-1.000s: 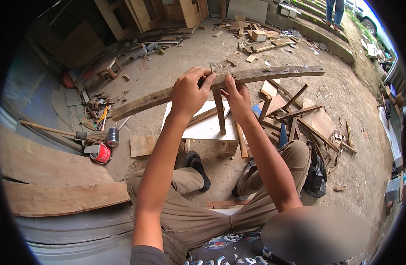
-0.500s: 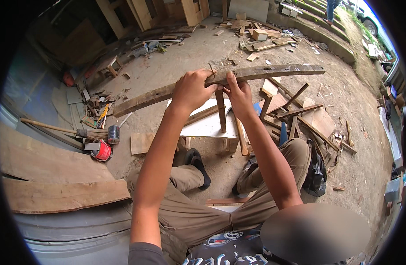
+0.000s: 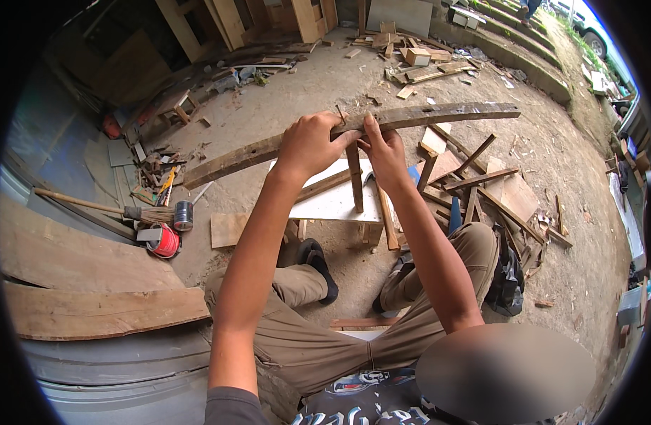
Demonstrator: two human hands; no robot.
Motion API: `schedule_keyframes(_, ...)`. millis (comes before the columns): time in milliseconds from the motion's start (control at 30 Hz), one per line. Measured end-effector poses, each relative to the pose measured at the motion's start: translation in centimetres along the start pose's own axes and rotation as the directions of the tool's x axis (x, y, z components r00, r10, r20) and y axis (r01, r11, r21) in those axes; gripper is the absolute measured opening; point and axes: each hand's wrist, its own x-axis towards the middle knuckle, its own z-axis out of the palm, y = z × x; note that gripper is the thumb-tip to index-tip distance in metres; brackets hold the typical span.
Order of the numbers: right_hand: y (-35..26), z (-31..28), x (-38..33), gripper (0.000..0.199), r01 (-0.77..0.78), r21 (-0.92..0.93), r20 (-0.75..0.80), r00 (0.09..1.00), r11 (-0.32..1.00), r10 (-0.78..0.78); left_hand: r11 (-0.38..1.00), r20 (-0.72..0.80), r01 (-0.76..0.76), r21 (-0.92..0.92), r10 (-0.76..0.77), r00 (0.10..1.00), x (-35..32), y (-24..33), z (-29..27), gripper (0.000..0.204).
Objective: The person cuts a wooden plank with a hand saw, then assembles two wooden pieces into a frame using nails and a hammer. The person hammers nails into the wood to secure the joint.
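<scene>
A long, worn wooden batten (image 3: 453, 112) lies crosswise in front of me, raised above a low white-topped stool (image 3: 339, 205). My left hand (image 3: 312, 145) is wrapped round its middle. My right hand (image 3: 385, 152) grips it just to the right, with the thumb on the near face. A nail (image 3: 341, 113) sticks up from the batten by my left fingers. Below my hands a shorter wooden stick (image 3: 355, 177) runs down from the batten toward the stool top; its upper end is hidden by my fingers. On the stool lies another wood strip (image 3: 322, 185).
Loose wood offcuts (image 3: 481, 184) are heaped right of the stool, with a black bag (image 3: 508, 280) near my knee. At left are a broom (image 3: 152, 214), a metal can (image 3: 183, 215) and a red container (image 3: 167, 243). More scrap wood (image 3: 424, 64) lies at the back by concrete steps (image 3: 509, 60).
My hands and the batten hold almost the same place. At the far top right, a person's legs have shifted slightly upward in view.
</scene>
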Motion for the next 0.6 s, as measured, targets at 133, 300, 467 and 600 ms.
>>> schedule_keyframes(133, 0.28, -0.08, 0.14, 0.044, 0.013, 0.012, 0.008, 1.0, 1.0, -0.013, 0.999, 0.022, 0.049, -0.002, -0.049, 0.999, 0.12, 0.34, -0.25, 0.044)
schedule_keyframes(300, 0.7, -0.38, 0.27, 0.045, -0.002, 0.002, 0.004, 1.0, 1.0, 0.002, 1.0, -0.007, 0.005, 0.016, -0.005, 1.0, -0.14, 0.26, 0.03, 0.045)
schedule_keyframes(467, 0.66, -0.33, 0.19, 0.044, -0.004, -0.017, -0.02, 1.0, 1.0, 0.004, 1.0, 0.023, 0.006, -0.002, -0.006, 1.0, -0.07, 0.37, -0.29, 0.04)
schedule_keyframes(600, 0.65, -0.03, 0.08, 0.044, 0.017, -0.027, -0.01, 1.0, 1.0, -0.017, 0.998, -0.04, -0.035, 0.043, 0.037, 0.999, -0.3, 0.05, -0.1, 0.042)
